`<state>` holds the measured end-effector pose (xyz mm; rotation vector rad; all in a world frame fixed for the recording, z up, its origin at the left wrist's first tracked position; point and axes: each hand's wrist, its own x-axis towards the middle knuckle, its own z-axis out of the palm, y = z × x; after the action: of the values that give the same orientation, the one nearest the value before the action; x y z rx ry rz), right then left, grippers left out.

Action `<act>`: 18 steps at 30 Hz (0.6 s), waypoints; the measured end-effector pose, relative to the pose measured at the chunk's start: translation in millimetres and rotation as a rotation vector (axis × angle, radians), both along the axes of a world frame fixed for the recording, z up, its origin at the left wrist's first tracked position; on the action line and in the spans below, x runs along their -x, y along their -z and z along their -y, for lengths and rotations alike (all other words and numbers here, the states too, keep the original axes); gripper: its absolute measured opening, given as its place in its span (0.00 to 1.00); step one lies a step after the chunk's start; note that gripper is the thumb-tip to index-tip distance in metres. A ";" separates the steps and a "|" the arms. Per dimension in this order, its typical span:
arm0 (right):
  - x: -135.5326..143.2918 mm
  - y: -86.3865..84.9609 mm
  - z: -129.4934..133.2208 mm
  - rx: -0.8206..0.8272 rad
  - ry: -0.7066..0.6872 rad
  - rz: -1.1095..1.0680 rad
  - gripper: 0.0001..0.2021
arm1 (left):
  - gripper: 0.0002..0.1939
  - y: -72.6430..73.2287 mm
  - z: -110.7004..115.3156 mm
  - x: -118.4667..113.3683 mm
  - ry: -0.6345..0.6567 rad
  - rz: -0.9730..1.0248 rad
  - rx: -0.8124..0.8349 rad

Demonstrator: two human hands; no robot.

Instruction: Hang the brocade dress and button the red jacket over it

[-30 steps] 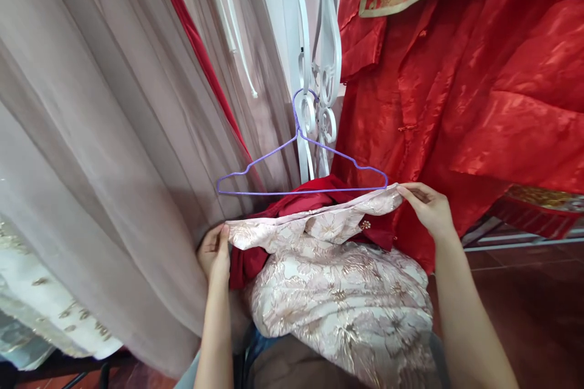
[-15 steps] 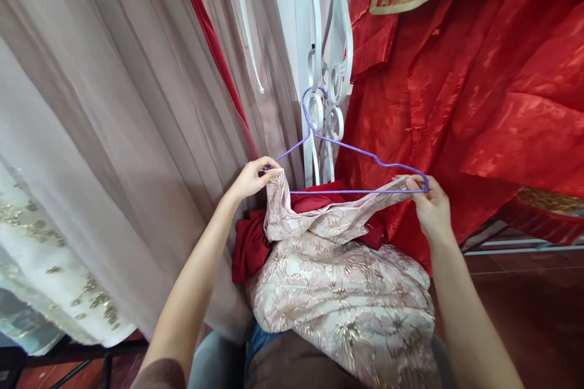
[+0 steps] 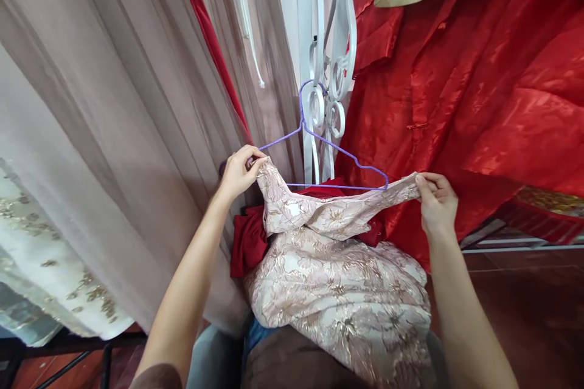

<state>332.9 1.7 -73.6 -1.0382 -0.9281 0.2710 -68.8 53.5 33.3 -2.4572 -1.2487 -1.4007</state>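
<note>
A pale pink dress with a gold floral pattern [image 3: 342, 279] drapes over my lap, its neckline stretched between my hands. My left hand [image 3: 241, 171] pinches the left shoulder of the dress, close to the left end of a purple hanger [image 3: 337, 147]. With closed fingers, my right hand [image 3: 437, 203] grips the tip of the right shoulder strap, apart from the hanger's right end. The hanger's hook is up against a white scrolled metal stand [image 3: 337, 79]. Its lower bar runs behind the neckline.
Greyish-pink sheer curtains [image 3: 137, 103] fill the left side. Red satin garments [image 3: 479, 103] hang at the right. Dark red cloth [image 3: 249, 243] lies behind the dress. A white gown with gold appliqués [image 3: 55, 267] is at the lower left.
The hanger has shifted left, and its right end has come away from my right hand. My left hand has moved slightly left and up. The right strap is stretched straighter.
</note>
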 end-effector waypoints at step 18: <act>40.2 -76.3 -18.8 0.153 -0.165 0.661 0.10 | 0.07 22.0 17.7 -28.9 0.026 0.017 0.058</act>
<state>292.8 20.5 2.8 -1.2193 -1.6133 0.1335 -40.0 35.8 11.3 -2.5132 -1.2833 -1.4143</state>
